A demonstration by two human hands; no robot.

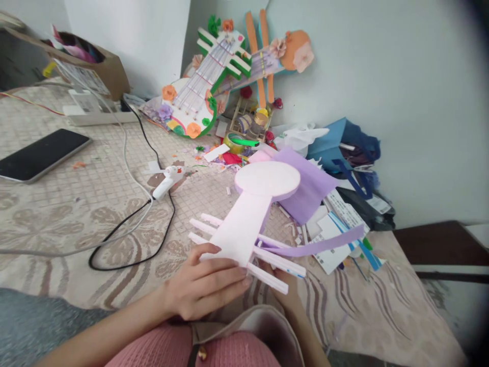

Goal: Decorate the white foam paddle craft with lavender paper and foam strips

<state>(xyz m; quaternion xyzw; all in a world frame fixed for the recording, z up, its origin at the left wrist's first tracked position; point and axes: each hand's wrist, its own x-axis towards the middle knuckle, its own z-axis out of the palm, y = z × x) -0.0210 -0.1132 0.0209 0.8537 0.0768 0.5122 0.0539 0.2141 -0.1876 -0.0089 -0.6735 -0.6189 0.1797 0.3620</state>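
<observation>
A patterned beige floor covering (76, 214) fills most of the frame, running from the left edge to the lower right, with a pale wall (401, 102) behind it across the top and right. Against that wall at upper centre leans a decorated paper guitar model (206, 86), white with green bars and paper flowers, and a second orange-armed piece just to its right. Right of centre lies a heap of blue bags and printed papers (351, 153), with a purple felt sheet (305, 188) spread in front of it. At the far left a dark phone (38, 153) lies flat, and a cardboard box (95, 66) sits in the upper left corner. At lower centre is the white foam guitar cutout (252, 214), its round end pointing up the frame and white sticks jutting from both sides of its neck near the bottom; a purple felt strip (317, 244) trails from it to the right. The left hand (202, 288) lies loosely curled on the lower end of the cutout, fingers pressing its edge. The right hand (284, 285) is under the cutout, mostly hidden, fingers supporting the sticks; how far it is closed cannot be told. A white glue gun (168, 181) rests left of centre, its black cord (130, 239) looping toward the bottom.
</observation>
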